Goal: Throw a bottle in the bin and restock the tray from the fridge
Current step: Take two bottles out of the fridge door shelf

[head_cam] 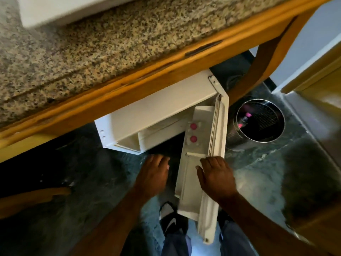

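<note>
A small white fridge (147, 115) sits under the counter with its door (201, 172) swung open toward me. Two bottles with pink caps (193, 133) stand in the door shelf. My right hand (215, 174) rests on the top edge of the open door, fingers curled over it. My left hand (154, 172) hovers with fingers apart just in front of the dark fridge opening, holding nothing. A round metal bin (260, 121) stands on the floor to the right of the door, with a pink-capped bottle (244, 120) lying inside.
A speckled granite counter (92, 52) with a wooden edge (129, 85) overhangs the fridge. A white object (64, 8) lies on the counter at the top left. My shoes and legs (173, 224) are below the door. A wooden cabinet (317, 85) stands at right.
</note>
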The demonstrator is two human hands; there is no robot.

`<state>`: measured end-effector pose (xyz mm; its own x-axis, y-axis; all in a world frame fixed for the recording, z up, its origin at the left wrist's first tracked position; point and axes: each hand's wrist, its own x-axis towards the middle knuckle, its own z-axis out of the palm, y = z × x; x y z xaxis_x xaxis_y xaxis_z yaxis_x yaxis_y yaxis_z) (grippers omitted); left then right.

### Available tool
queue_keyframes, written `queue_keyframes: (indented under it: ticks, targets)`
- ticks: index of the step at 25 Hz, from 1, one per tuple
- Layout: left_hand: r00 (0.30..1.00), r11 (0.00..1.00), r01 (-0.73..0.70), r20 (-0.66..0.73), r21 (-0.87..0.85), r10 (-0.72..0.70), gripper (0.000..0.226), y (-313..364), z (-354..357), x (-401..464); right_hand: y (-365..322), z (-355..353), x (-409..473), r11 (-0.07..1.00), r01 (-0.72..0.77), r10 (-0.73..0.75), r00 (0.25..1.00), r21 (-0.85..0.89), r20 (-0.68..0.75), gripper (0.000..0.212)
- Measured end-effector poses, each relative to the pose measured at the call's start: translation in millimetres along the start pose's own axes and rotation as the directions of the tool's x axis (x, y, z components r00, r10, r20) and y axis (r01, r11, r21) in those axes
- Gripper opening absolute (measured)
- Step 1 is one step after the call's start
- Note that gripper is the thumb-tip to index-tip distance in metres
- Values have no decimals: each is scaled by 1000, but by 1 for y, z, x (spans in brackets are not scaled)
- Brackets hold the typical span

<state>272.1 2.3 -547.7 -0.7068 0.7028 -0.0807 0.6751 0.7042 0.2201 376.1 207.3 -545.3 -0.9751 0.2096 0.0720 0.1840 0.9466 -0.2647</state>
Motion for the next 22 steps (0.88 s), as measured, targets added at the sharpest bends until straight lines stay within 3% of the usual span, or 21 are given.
queue_keyframes:
  ticks: [4, 10, 14, 17, 19, 20, 21, 22]
  targets:
    - [984, 992, -116, 140, 55, 108, 36, 21, 11, 58, 21, -3, -14, 978, -206, 207, 977, 32, -50, 20]
    - [931, 947, -305, 239, 98, 275, 39, 52, 51, 144, 56, 1, -30, 930, -348, 367, 907, 122, -208, 31]
    - [893, 917, -380, 306, 122, 329, 52, 65, 82, 173, 69, -2, -29, 942, -319, 337, 889, 108, -309, 24]
    - [881, 919, -383, 335, 91, 334, 50, 62, 102, 185, 44, 17, -18, 977, -191, 211, 902, 89, -377, 23]
    - [874, 931, -362, 360, 37, 326, 51, 58, 111, 192, 18, 41, 5, 967, -215, 244, 932, 134, -269, 29]
    - [873, 935, -354, 366, 21, 322, 50, 56, 115, 196, 8, 55, 24, 921, -319, 355, 924, 224, -144, 39]
    - [876, 942, -335, 365, -6, 314, 47, 53, 120, 200, 4, 66, 46, 815, -473, 495, 869, 336, 22, 51]
    - [886, 948, -316, 348, -35, 308, 40, 49, 120, 202, 6, 74, 68, 659, -635, 610, 765, 403, 208, 62]
